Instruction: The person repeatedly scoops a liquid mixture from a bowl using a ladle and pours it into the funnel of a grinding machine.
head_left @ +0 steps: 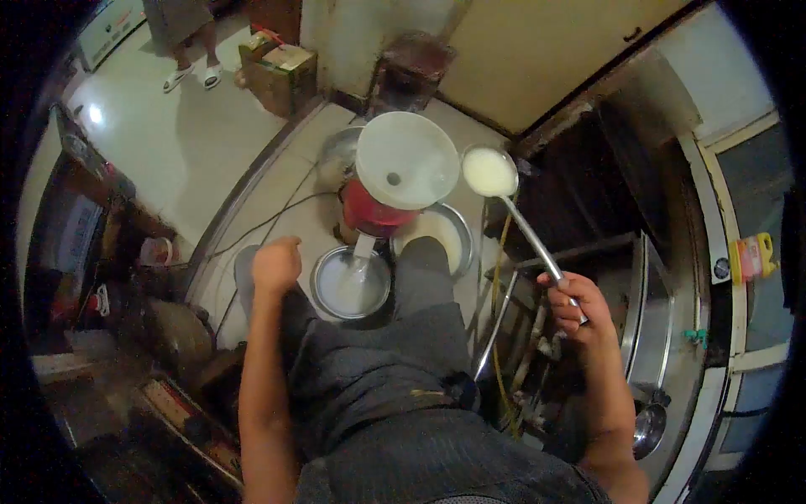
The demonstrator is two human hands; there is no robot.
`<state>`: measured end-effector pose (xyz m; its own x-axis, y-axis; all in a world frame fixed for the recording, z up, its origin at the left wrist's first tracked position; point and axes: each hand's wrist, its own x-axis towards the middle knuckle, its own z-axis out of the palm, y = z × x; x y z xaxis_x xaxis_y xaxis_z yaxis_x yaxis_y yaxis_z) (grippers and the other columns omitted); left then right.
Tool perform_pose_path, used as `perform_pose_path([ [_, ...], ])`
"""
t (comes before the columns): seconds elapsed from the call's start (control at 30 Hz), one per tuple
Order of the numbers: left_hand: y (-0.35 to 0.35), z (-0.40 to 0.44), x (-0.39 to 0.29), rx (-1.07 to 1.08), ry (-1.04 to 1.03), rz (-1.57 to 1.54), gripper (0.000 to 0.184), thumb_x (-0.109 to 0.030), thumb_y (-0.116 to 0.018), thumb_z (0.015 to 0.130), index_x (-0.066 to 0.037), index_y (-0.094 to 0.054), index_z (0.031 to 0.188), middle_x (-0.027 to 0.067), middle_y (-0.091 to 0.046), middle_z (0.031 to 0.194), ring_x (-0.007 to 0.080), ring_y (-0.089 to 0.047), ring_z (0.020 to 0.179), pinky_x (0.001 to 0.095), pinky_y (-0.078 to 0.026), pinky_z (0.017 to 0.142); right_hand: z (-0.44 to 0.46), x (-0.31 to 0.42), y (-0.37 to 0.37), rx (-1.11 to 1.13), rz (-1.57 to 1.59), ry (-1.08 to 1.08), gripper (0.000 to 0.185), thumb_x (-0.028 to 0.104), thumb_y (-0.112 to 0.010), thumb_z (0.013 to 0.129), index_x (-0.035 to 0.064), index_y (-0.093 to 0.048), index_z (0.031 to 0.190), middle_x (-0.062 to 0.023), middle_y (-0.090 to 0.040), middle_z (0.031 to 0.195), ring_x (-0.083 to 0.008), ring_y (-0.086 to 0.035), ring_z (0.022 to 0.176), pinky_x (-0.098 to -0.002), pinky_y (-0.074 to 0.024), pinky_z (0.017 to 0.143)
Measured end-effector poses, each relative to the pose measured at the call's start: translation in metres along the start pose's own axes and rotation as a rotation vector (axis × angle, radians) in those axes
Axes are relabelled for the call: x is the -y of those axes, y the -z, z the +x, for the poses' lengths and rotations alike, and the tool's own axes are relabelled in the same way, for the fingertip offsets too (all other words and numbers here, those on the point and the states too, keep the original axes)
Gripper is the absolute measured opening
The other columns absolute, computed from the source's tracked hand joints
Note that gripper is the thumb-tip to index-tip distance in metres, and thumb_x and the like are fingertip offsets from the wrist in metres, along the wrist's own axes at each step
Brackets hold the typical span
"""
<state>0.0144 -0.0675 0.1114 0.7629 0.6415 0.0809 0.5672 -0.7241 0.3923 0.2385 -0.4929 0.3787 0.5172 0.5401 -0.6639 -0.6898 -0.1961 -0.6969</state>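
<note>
Gripping the end of a long-handled metal ladle [533,241], the right hand [578,307] has its fingers wrapped around the handle, out to the right of the seated person's lap. The ladle slants up and away, its round bowl filled with creamy white liquid [489,172], just beside the right edge of a wide white hopper [411,149]. The left hand [277,265] has its fingers curled in and holds nothing that shows; it is at the left knee [245,267], though whether it rests there cannot be told. Between the legs and beyond them, the hopper sits on top of a red grinder-like machine [368,210], and a dark hole shows in its floor. A pale spout [364,247] points from the machine towards the person, over a round metal pot [314,286] with whitish contents. To the right of the machine is a metal basin [468,242] of cream-coloured liquid, partly hidden by the right knee [426,265]. A dark cable [281,215] runs left across the tiled floor [222,147]. Farther off, a cardboard box [281,82] stands near another person's feet in white sandals [178,79]. At far right is a yellow bottle [753,257].
</note>
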Motion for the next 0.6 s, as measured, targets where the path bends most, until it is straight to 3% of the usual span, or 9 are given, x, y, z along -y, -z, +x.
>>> perform_pose_path([
  [0.07,0.001,0.0,0.0,-0.05,-0.088,-0.1,0.024,-0.014,-0.051,0.084,-0.008,-0.07,0.097,0.0164,-0.069,0.092,0.0352,-0.066,0.087,0.046,-0.053,0.075,0.004,0.005,-0.013,0.041,-0.012,0.0,0.032,0.017,-0.053,0.093,-0.0021,-0.053,0.119,0.0015,-0.045,0.066,-0.0031,-0.037,0.041,-0.0195,-0.0316,0.032],
  [0.2,0.004,-0.002,-0.004,-0.079,-0.064,-0.085,0.022,-0.012,-0.053,0.083,-0.009,-0.07,0.096,0.0167,-0.069,0.092,0.0348,-0.066,0.086,0.0457,-0.053,0.074,0.027,0.0,-0.022,0.118,-0.059,0.014,0.035,0.018,-0.055,0.092,-0.0025,-0.053,0.12,0.0008,-0.047,0.066,-0.0039,-0.038,0.041,-0.0199,-0.0318,0.032],
  [0.27,0.017,-0.001,-0.017,0.09,0.061,-0.022,0.023,-0.012,-0.056,0.08,-0.008,-0.07,0.097,0.0168,-0.069,0.093,0.0343,-0.066,0.086,0.0451,-0.053,0.074,0.042,-0.005,-0.027,0.224,-0.066,0.022,0.036,0.018,-0.055,0.092,-0.0028,-0.053,0.12,0.0005,-0.047,0.066,-0.0045,-0.039,0.041,-0.0203,-0.0319,0.032],
  [0.33,0.006,-0.003,-0.003,0.018,-0.06,-0.046,0.024,-0.012,-0.057,0.079,-0.008,-0.07,0.098,0.0169,-0.069,0.092,0.0347,-0.066,0.086,0.0454,-0.053,0.075,0.056,-0.012,-0.031,0.184,-0.02,-0.035,0.035,0.019,-0.056,0.09,-0.0035,-0.053,0.118,-0.0001,-0.048,0.065,-0.0057,-0.04,0.041,-0.0212,-0.0322,0.032],
  [0.4,0.02,-0.003,-0.015,0.206,0.025,0.072,0.024,-0.013,-0.057,0.079,-0.009,-0.07,0.098,0.0179,-0.069,0.09,0.0358,-0.067,0.085,0.0464,-0.054,0.074,0.063,-0.019,-0.038,0.068,-0.079,-0.02,0.033,0.015,-0.057,0.088,-0.0041,-0.054,0.115,-0.0013,-0.05,0.062,-0.0065,-0.038,0.038,-0.0216,-0.0311,0.032],
  [0.47,0.015,-0.01,-0.014,-0.046,-0.01,-0.116,0.023,-0.013,-0.056,0.079,-0.009,-0.07,0.097,0.019,-0.068,0.088,0.0366,-0.067,0.083,0.0474,-0.054,0.072,0.067,-0.021,-0.048,0.072,-0.149,0.007,0.028,0.012,-0.056,0.085,-0.0032,-0.056,0.109,-0.0024,-0.052,0.062,-0.0074,-0.039,0.038,-0.0218,-0.0299,0.032],
  [0.6,-0.004,-0.005,-0.001,-0.022,-0.016,-0.039,0.024,-0.013,-0.056,0.079,-0.009,-0.07,0.097,0.0193,-0.068,0.089,0.0369,-0.067,0.085,0.0474,-0.054,0.073,0.078,-0.024,-0.056,0.031,-0.241,0.032,0.026,0.011,-0.053,0.088,-0.0038,-0.057,0.109,-0.0021,-0.05,0.06,-0.0097,-0.043,0.041,-0.0253,-0.034,0.034],
])
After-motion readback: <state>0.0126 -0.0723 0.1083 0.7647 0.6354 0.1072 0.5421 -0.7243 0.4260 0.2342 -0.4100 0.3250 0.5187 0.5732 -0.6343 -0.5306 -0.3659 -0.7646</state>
